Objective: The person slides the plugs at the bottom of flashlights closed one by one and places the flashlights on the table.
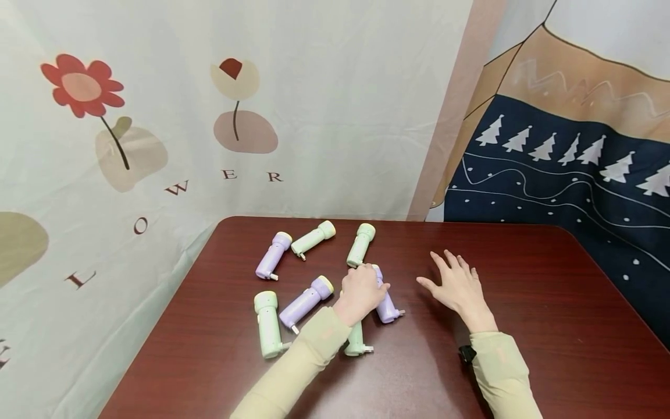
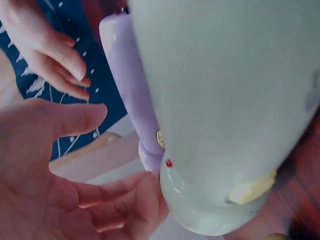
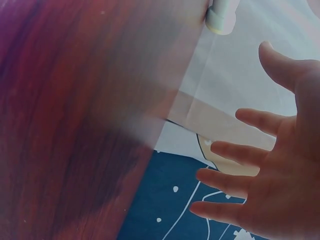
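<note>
My left hand (image 1: 361, 294) is over the tabletop, above a green flashlight (image 1: 356, 339) with a small side crank, and hides its upper part. Just right of that hand lies a purple flashlight (image 1: 388, 307), its head partly covered. In the left wrist view, the green flashlight (image 2: 225, 90) looms large; the bent fingers (image 2: 115, 200) reach its head and the purple flashlight (image 2: 127, 80), while the thumb stays apart. Whether the fingertips touch either one, I cannot tell. My right hand (image 1: 460, 291) hovers at the right with fingers spread and nothing in it, as the right wrist view also shows.
Around the left hand lie more flashlights: a purple one (image 1: 303, 304) and a green one (image 1: 268, 326) to the left, another purple one (image 1: 273, 256) and two green ones (image 1: 312, 238) (image 1: 360, 244) farther back. A printed curtain (image 1: 340, 105) hangs behind the dark red table (image 1: 549, 302).
</note>
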{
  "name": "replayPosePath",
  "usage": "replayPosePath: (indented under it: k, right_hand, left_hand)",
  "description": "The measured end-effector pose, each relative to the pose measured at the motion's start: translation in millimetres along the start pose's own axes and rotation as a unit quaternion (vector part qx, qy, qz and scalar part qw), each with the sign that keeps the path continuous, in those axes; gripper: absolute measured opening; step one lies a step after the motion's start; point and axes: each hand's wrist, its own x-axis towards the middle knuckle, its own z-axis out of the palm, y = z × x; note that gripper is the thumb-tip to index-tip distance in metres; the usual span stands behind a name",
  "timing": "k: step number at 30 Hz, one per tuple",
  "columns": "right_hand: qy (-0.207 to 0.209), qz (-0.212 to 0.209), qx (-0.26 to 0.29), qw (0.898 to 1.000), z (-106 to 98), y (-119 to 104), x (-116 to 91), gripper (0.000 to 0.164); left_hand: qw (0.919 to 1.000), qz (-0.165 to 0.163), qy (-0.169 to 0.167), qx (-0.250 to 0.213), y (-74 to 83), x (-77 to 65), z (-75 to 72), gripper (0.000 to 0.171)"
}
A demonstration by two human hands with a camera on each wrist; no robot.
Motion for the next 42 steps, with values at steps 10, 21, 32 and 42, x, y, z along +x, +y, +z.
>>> replayPosePath:
  k: [10, 21, 32, 42]
  right_hand:
    - [-0.004, 0.000, 0.000, 1.000, 1.7, 0.2, -1.4, 0.072]
    - [-0.002, 0.000, 0.002, 1.000, 4.2, 2.9, -1.4, 0.071]
    - [0.001, -0.018, 0.007, 1.000, 5.5, -0.3, -2.9, 0.070]
    - [0.016, -0.058, 0.036, 0.998, 2.6, -4.4, -5.4, 0.065]
  left_hand:
    - [0.9876, -0.059, -0.048, 0.137, 18.7, 11.9, 7.3, 0.056]
    - [0.9879, -0.067, -0.071, 0.121, 26.8, 13.1, 17.0, 0.067]
    - [0.9944, -0.081, -0.063, -0.027, 20.1, 16.8, 19.2, 0.066]
    - [0.9931, -0.068, -0.036, -0.089, 14.5, 21.0, 11.9, 0.059]
